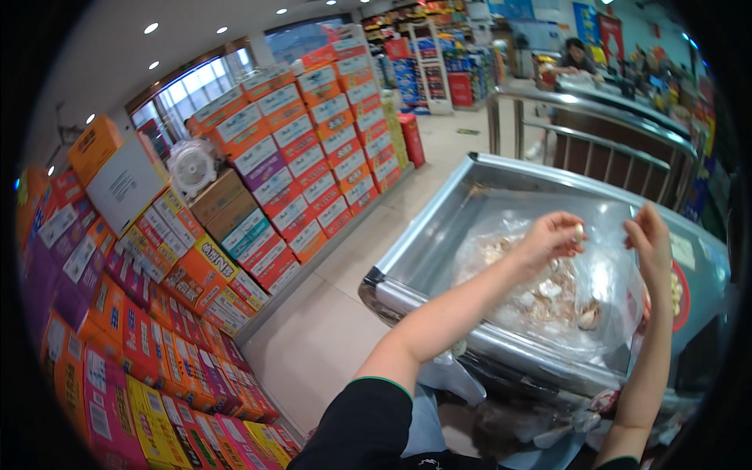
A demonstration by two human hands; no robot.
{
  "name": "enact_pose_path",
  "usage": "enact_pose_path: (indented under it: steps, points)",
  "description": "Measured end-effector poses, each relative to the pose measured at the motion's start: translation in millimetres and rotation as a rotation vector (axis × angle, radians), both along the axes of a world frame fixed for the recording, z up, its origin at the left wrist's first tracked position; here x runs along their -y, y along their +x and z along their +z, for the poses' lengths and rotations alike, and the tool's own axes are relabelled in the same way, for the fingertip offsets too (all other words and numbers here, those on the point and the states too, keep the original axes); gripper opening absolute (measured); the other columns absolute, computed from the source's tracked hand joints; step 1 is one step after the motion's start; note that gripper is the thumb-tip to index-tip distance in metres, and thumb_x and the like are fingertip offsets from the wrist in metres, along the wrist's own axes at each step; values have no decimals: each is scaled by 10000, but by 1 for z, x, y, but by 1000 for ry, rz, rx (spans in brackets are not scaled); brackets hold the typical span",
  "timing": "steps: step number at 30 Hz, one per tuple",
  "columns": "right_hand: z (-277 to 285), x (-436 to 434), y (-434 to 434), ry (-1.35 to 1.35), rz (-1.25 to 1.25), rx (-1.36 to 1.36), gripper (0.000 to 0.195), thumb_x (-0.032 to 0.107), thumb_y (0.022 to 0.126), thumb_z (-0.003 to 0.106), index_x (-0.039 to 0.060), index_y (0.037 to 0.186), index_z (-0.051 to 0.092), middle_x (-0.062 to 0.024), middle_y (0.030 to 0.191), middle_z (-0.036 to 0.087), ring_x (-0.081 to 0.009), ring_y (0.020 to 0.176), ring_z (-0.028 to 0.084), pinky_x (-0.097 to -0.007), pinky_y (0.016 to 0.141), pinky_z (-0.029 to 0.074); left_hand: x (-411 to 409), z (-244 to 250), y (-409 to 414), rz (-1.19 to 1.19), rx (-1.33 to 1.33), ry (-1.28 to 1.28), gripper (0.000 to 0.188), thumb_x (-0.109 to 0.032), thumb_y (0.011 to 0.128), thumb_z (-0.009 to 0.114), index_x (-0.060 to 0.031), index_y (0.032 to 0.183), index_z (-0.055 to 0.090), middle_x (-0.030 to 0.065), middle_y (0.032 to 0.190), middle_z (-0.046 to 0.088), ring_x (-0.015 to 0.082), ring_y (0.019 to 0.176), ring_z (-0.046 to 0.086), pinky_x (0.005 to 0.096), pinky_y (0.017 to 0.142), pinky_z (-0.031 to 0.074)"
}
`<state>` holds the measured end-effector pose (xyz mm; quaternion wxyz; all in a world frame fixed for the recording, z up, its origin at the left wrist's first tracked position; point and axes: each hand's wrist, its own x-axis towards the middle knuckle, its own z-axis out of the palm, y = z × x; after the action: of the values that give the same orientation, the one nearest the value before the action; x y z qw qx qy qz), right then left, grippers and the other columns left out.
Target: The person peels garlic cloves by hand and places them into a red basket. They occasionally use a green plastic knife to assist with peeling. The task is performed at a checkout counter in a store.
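My left hand (553, 235) holds a pale peeled garlic clove (578, 233) between thumb and fingers, above a clear plastic bag (511, 226). Garlic skins (549, 294) lie spread on that plastic, inside a metal-framed display case. A garlic bulb (589, 315) sits at the near right of the skins. To the right my right hand (645, 235) is raised with its fingers bent; whether it holds anything is not clear. Behind my right forearm a red bowl (681, 305) with pale cloves in it stands on the glass top, partly hidden by the arm.
The case's metal rim (420, 217) surrounds the skins. Beyond it runs a steel railing (593, 111). Stacked cartons (305, 147) line the left, with a white fan (192, 167) on a brown box. A person (576, 59) is at a counter in the back.
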<state>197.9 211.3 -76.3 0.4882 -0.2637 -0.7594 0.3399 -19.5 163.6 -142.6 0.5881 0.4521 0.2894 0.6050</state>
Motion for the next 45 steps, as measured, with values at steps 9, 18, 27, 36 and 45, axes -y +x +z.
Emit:
enact_pose_path:
  steps: [9, 18, 27, 36, 45]
  points:
    - [-49, -87, 138, -48, -543, 664, 307, 39, 599, 759, 14, 739, 488, -91, 655, 545, -195, 640, 548, -333, 577, 449, -4, -6, -9, -25, 10, 32, 262, -167, 870, 660, -60, 1088, 560, 73, 974, 648, 139, 827, 651, 251, 735, 541]
    - [-110, -146, 197, -95, -612, 671, 386, -5, 579, 769, 13, 892, 544, -107, 833, 602, -190, 771, 538, -395, 646, 474, -4, 4, -1, -20, -119, 8, 307, -217, 854, 671, -68, 1106, 579, 74, 980, 651, 159, 839, 645, 273, 734, 516]
    - [-15, -48, 75, -27, -233, 270, 177, 154, 871, 589, -12, 933, 596, -69, 768, 600, -136, 699, 585, -297, 652, 467, -1, 1, -6, 5, -80, -18, 262, -127, 886, 626, -34, 1125, 572, 120, 1004, 647, 161, 873, 642, 275, 798, 528]
    - [-21, 9, 12, 273, -124, 406, 208, 246, 920, 555, 39, 913, 570, -112, 664, 554, -251, 617, 560, -350, 557, 418, 4, 4, 1, -15, -74, 0, 265, -116, 906, 597, -6, 1144, 561, 119, 995, 652, 152, 861, 648, 255, 779, 537]
    - [-27, 3, 8, 352, -140, 573, 304, 351, 884, 580, 57, 808, 564, -134, 660, 575, -345, 648, 568, -422, 561, 419, 5, 3, -1, -21, -64, 6, 268, -94, 904, 595, 17, 1147, 568, 138, 1000, 648, 188, 875, 663, 272, 773, 550]
